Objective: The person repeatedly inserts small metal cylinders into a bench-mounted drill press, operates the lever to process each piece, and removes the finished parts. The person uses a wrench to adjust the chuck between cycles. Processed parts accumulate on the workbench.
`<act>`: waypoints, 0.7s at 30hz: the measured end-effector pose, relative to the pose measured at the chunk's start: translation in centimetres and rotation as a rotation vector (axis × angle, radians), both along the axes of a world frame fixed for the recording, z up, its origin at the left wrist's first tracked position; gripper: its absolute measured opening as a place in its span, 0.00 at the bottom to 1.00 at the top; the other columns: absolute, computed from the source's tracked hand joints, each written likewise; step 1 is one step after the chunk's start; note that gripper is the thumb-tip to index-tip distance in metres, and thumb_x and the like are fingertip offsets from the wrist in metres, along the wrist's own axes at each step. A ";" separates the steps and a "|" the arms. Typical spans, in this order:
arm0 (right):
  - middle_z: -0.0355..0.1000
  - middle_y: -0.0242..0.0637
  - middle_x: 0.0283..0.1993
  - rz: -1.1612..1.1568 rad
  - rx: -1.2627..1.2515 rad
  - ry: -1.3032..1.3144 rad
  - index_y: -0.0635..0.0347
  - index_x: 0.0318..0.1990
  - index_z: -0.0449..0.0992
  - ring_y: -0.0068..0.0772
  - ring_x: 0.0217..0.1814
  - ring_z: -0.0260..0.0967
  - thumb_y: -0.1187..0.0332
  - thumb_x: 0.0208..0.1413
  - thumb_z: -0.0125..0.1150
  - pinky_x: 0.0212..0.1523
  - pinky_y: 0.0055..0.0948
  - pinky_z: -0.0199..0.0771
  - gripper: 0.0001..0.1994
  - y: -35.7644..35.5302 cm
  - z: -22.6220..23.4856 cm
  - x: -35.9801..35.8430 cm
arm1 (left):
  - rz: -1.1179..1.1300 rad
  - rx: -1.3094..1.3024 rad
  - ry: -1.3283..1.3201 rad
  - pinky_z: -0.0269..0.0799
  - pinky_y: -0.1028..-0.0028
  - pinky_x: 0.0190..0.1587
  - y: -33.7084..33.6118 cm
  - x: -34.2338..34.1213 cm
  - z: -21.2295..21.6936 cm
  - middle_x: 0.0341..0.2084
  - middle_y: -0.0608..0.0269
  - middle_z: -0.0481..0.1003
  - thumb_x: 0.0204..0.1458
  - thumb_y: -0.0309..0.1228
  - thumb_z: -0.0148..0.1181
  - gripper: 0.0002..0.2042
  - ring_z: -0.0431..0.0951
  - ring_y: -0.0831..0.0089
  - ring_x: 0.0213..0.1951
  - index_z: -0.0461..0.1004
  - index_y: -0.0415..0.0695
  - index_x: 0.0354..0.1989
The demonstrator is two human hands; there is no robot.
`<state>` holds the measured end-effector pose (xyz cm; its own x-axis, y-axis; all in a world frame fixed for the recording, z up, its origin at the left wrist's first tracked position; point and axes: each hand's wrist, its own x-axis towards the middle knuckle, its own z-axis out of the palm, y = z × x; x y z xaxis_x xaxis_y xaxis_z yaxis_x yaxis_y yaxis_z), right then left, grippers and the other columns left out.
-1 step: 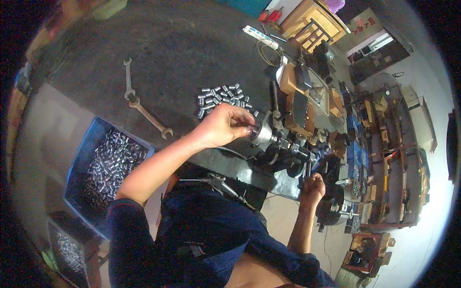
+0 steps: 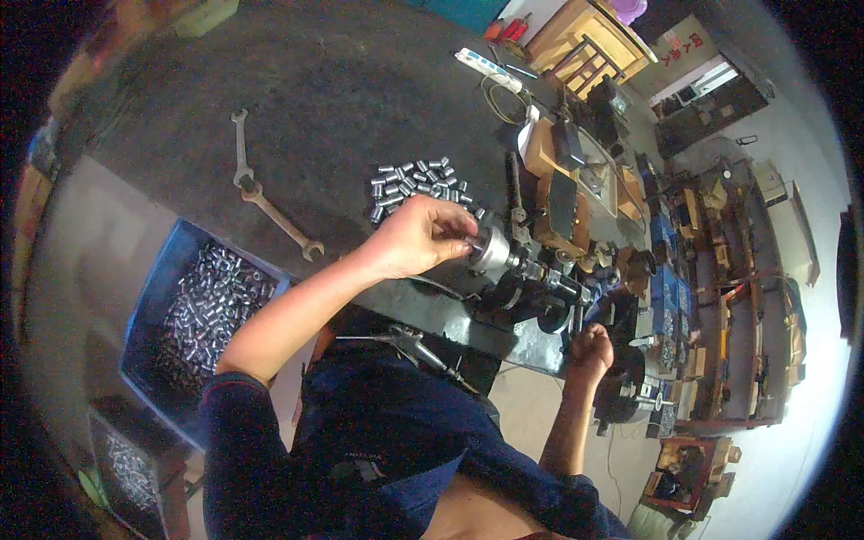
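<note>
My left hand [image 2: 427,236] is closed in a pinch at the silvery chuck-like end [image 2: 491,252] of a small bench machine [image 2: 551,283]. Whatever lies between thumb and fingers is hidden by the fingers. My right hand [image 2: 590,351] is closed around a metal lever [image 2: 578,319] at the machine's other end. A pile of short shiny metal cylinders [image 2: 416,184] lies on the dark table [image 2: 333,108] just beyond my left hand. Two open-ended spanners, a grey one [image 2: 240,148] and a brownish one [image 2: 281,220], rest farther left.
Below the table's left edge stands a blue crate [image 2: 144,337] full of small metal parts [image 2: 211,310]. An air blow gun [image 2: 423,349] hangs at the front edge. Cardboard boxes [image 2: 560,209] and a power strip [image 2: 487,69] lie behind the machine. Loaded shelves [image 2: 733,333] stand right.
My right hand and the lever have shifted very slightly to the right. My left hand stays at the chuck-like end.
</note>
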<state>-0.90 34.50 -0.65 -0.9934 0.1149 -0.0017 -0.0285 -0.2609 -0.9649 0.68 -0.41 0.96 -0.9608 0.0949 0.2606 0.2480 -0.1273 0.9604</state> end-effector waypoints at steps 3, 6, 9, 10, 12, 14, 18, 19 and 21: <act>0.51 0.26 0.14 0.086 0.039 0.115 0.56 0.18 0.60 0.17 0.14 0.46 0.61 0.51 0.44 0.13 0.16 0.44 0.13 0.0 1.7 -1.2 | 0.004 -0.063 -0.003 0.69 0.78 0.37 -0.2 0.1 0.3 0.27 0.64 0.73 0.42 0.19 0.56 0.08 0.72 0.79 0.32 0.70 0.36 0.33; 0.49 0.24 0.13 0.031 0.003 0.100 0.55 0.18 0.59 0.16 0.12 0.43 0.64 0.52 0.40 0.11 0.17 0.41 0.13 -0.4 3.0 -4.4 | 0.011 0.016 -0.012 0.68 0.80 0.33 -0.5 -0.4 -0.2 0.25 0.66 0.72 0.43 0.23 0.58 0.06 0.71 0.81 0.29 0.71 0.37 0.31; 0.49 0.22 0.13 0.123 -0.105 0.107 0.55 0.19 0.62 0.15 0.11 0.40 0.66 0.52 0.38 0.10 0.17 0.38 0.11 0.0 2.6 -8.5 | 0.120 -0.098 -0.042 0.66 0.80 0.30 0.0 -0.1 -0.2 0.23 0.66 0.72 0.46 0.29 0.58 0.08 0.70 0.82 0.27 0.71 0.37 0.29; 0.49 0.22 0.13 0.087 -0.091 0.142 0.55 0.20 0.62 0.14 0.11 0.40 0.67 0.51 0.38 0.10 0.17 0.38 0.11 -0.6 2.1 -9.6 | 0.186 -0.263 0.036 0.65 0.79 0.27 0.3 -0.3 -0.3 0.20 0.66 0.71 0.48 0.33 0.56 0.10 0.68 0.83 0.25 0.71 0.37 0.27; 0.50 0.22 0.14 0.008 -0.044 0.134 0.55 0.21 0.63 0.14 0.12 0.42 0.67 0.51 0.39 0.11 0.17 0.40 0.09 -1.9 1.1 -10.9 | 0.158 -0.279 -0.060 0.64 0.78 0.24 0.9 -0.4 -0.9 0.15 0.65 0.69 0.52 0.35 0.49 0.13 0.69 0.81 0.20 0.70 0.36 0.24; 0.53 0.24 0.16 -0.002 -0.012 0.084 0.56 0.23 0.65 0.16 0.14 0.45 0.66 0.51 0.42 0.13 0.16 0.43 0.08 -0.4 -2.0 -13.2 | 0.262 -0.401 -0.057 0.64 0.72 0.20 1.9 -0.3 -0.7 0.10 0.61 0.67 0.53 0.35 0.46 0.15 0.69 0.72 0.14 0.68 0.36 0.21; 0.62 0.28 0.24 0.074 0.041 0.237 0.60 0.28 0.69 0.24 0.25 0.59 0.66 0.50 0.44 0.27 0.24 0.59 0.09 3.6 -10.2 -13.6 | 0.475 -0.587 0.161 0.58 0.64 0.18 2.7 -0.2 -0.1 0.11 0.49 0.65 0.51 0.33 0.47 0.15 0.67 0.53 0.15 0.66 0.37 0.17; 0.65 0.30 0.26 0.016 0.137 0.206 0.62 0.30 0.69 0.27 0.29 0.63 0.66 0.50 0.45 0.32 0.26 0.63 0.10 3.9 -11.3 -12.5 | 0.477 -0.597 0.179 0.58 0.64 0.18 2.8 -0.2 -0.1 0.11 0.50 0.65 0.51 0.33 0.47 0.15 0.67 0.53 0.15 0.66 0.37 0.17; 0.69 0.34 0.30 -0.065 -0.113 -0.065 0.63 0.34 0.69 0.32 0.33 0.66 0.67 0.49 0.44 0.38 0.29 0.66 0.10 -0.8 -7.9 -7.6 | 0.505 -0.625 0.196 0.58 0.64 0.18 2.6 0.1 -0.3 0.11 0.50 0.65 0.51 0.32 0.47 0.15 0.67 0.54 0.15 0.66 0.37 0.16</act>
